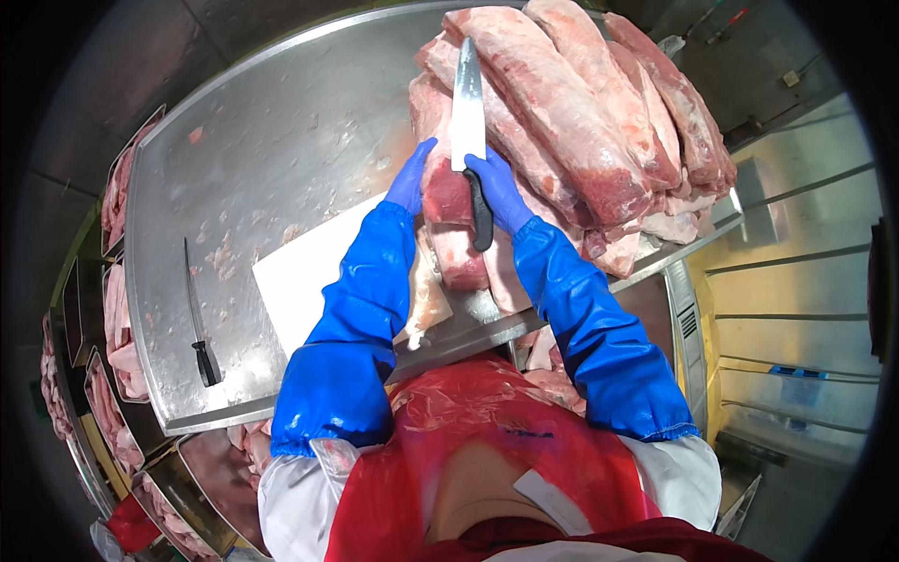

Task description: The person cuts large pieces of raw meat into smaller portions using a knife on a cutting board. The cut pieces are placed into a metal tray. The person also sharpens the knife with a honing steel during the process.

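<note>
My left hand (409,178), in a purple glove, is pressed along the left side of a pork loin (447,194), its fingers pointing away from me. The loin's red cut end faces me. On its right side is my right hand (502,191), gloved alike, with the thumb over a wide-bladed knife (468,112). The white-and-silver blade points away above the meat, and the black handle hangs toward me beside the palm. The fingers' undersides are hidden. Beneath the held loin, another piece of pork (462,258) shows its red end near the table edge.
More pork loins (571,112) are heaped at right on the steel table (272,122). A white cutting board (304,258) lies partly under my left arm. A thin boning knife (198,323) rests at left. Meat-filled trays (114,407) line the left side; more meat sits below the front edge.
</note>
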A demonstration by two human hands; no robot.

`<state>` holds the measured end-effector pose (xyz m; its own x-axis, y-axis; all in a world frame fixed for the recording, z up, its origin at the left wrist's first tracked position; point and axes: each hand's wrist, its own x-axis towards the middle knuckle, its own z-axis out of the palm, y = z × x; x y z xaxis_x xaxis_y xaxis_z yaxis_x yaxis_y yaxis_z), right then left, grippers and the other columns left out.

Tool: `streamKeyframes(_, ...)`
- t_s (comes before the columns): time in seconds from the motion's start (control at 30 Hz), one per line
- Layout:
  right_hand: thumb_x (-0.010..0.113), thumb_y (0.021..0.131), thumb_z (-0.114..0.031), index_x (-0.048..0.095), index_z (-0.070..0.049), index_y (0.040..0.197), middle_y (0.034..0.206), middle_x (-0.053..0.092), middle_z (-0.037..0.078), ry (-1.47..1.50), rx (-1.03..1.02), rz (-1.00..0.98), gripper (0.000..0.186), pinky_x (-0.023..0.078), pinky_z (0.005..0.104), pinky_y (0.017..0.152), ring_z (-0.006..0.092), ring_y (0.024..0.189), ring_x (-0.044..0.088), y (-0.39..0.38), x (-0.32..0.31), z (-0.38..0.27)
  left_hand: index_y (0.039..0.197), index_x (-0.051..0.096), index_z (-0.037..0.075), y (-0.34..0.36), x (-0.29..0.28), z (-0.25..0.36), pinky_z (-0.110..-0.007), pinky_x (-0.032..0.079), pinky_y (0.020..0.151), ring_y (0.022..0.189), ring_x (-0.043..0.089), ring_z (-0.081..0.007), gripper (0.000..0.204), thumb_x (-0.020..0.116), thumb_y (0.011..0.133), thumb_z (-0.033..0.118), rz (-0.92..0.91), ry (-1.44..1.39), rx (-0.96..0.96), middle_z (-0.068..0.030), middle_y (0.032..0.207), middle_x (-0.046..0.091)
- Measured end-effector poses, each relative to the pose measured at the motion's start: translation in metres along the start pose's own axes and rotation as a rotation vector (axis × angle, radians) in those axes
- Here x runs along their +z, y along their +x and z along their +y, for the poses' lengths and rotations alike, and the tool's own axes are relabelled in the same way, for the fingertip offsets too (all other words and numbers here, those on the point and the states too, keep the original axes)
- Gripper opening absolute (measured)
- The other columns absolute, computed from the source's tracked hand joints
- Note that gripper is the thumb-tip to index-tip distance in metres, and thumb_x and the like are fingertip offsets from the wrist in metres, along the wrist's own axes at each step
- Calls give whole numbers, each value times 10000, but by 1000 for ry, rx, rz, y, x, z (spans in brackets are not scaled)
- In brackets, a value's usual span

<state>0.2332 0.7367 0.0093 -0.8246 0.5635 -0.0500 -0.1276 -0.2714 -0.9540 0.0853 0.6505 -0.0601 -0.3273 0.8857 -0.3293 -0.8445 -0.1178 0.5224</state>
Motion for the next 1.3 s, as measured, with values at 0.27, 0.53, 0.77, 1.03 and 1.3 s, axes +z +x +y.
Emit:
streamKeyframes(0.27, 555, 935, -104, 220, 19, 1501, 1222, 549, 82, 43, 105, -152, 669, 451, 287, 941, 119, 1066, 545, -128, 109, -18, 1428, 431, 27, -181, -63, 48, -316, 284, 1142, 1322, 427, -210, 462, 465, 1022, 245, 124, 1063, 275, -121, 1413, 476)
streamKeyframes(0.53, 516, 976, -145, 511, -16, 1301, 1100, 612, 93, -65, 451, -538, 350, 527, 298, 800, 161, 933, 615, -225, 194, 85, 1479, 287, 0, -365, -122, 119, -361, 331, 1119, 1309, 443, -255, 924, 815, 778, 290, 335, 1100, -341, -190, 1418, 452)
streamKeyframes(0.77, 527, 1003, -238, 527, 17, 1138, 936, 639, 70, -79, 338, -5, 288, 534, 280, 615, 175, 844, 674, -158, 159, 97, 1516, 286, 94, -328, -131, 69, -549, 320, 1104, 1323, 412, -455, 1207, 799, 588, 670, 514, 1855, 106, -304, 1472, 349)
streamKeyframes(1.03, 581, 982, -243, 553, 15, 1175, 940, 622, 48, -294, 142, -107, 323, 486, 261, 712, 103, 798, 568, -139, 142, 124, 1392, 397, -48, -272, -147, 102, -377, 428, 1034, 1202, 551, -295, 1061, 901, 596, 439, 412, 1277, 171, -233, 1272, 565)
streamKeyframes(1.3, 557, 987, -172, 573, -2, 1150, 965, 626, 43, -141, 109, 82, 237, 511, 257, 723, 98, 826, 592, -126, 109, 82, 1396, 461, 45, -259, -113, 31, -478, 420, 1021, 1152, 539, -387, 940, 813, 671, 529, 320, 1550, 454, -218, 1255, 548)
